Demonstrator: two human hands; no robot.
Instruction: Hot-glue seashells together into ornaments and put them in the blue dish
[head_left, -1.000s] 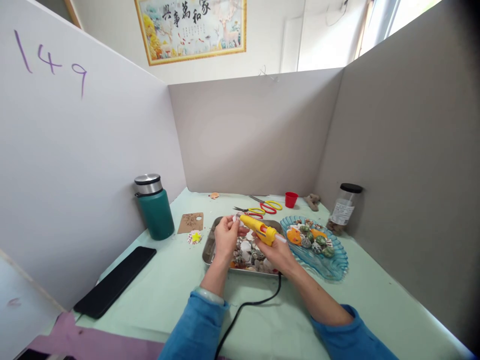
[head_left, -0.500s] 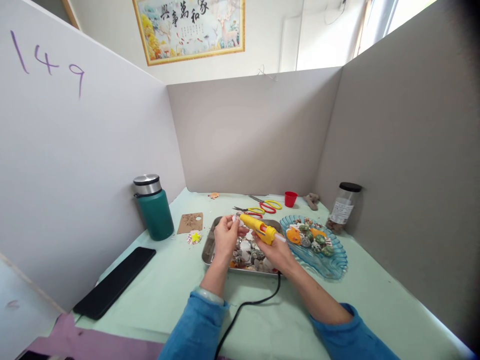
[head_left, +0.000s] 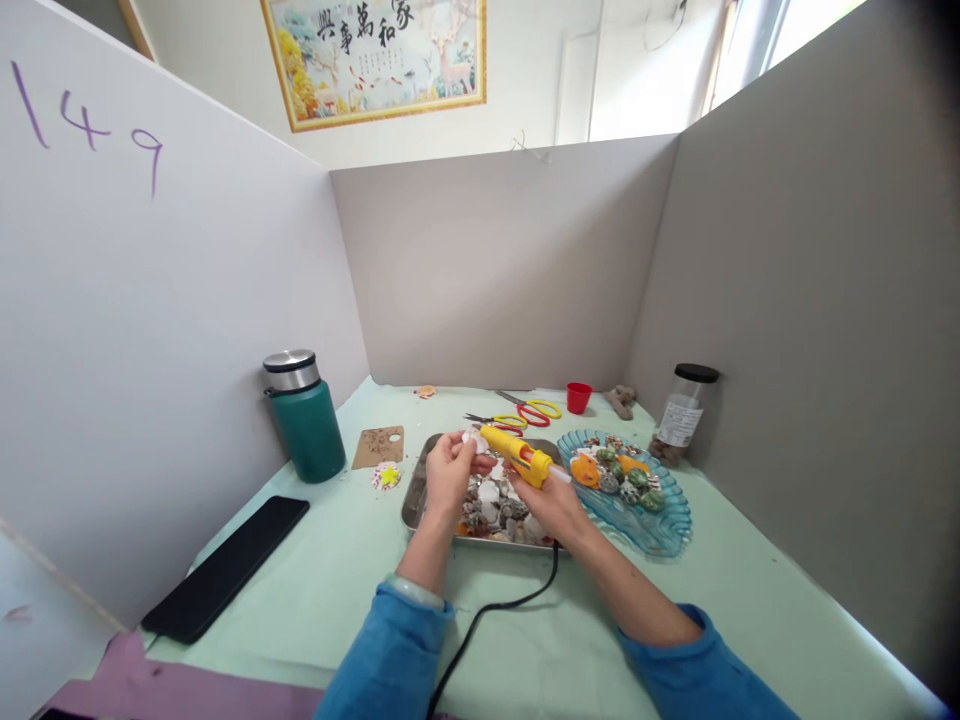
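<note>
Between the fingertips of my left hand is a small white shell, pinched above a metal tray. My right hand grips a yellow hot glue gun, its nozzle pointing left and close to the shell. A clear glue stick pokes out of the gun's back end, and a black cord runs from it toward me. Many shells in white, grey and orange lie in the tray under both hands. Whether the nozzle touches the shell, I cannot tell.
On the right, a blue glass dish holds shells beside a black-lidded jar. Scissors and a red cup lie behind the tray. At left are a green bottle, a black phone and a brown card.
The white shell shows more fully at my left fingertips, turned slightly toward the camera. Both hands keep nearly the same place; the whole view has shifted a little.
</note>
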